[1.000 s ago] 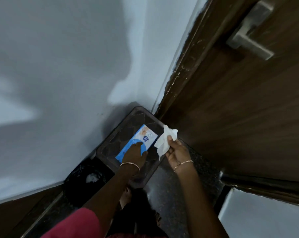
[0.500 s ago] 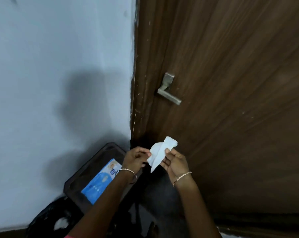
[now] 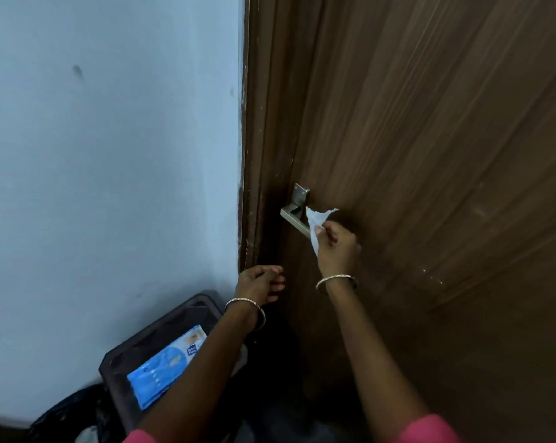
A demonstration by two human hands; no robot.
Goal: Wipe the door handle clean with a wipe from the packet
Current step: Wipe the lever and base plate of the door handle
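Observation:
A silver lever door handle (image 3: 294, 214) sticks out from the brown wooden door (image 3: 430, 155) near its left edge. My right hand (image 3: 337, 247) pinches a white wipe (image 3: 316, 223) and holds it against the outer end of the lever, covering that end. My left hand (image 3: 260, 284) hangs lower and to the left, fingers loosely curled, holding nothing. The blue wipes packet (image 3: 166, 367) lies flat on a dark stool, partly hidden behind my left forearm.
The dark stool (image 3: 123, 362) stands on the floor against the pale blue wall (image 3: 110, 155), left of the door frame (image 3: 254, 139). A black bin bag (image 3: 68, 417) sits at the lower left beside the stool.
My right hand has risen with the wipe from waist height up to the door handle. My left hand has let go of the wipe and stayed low. The view has tilted upward.

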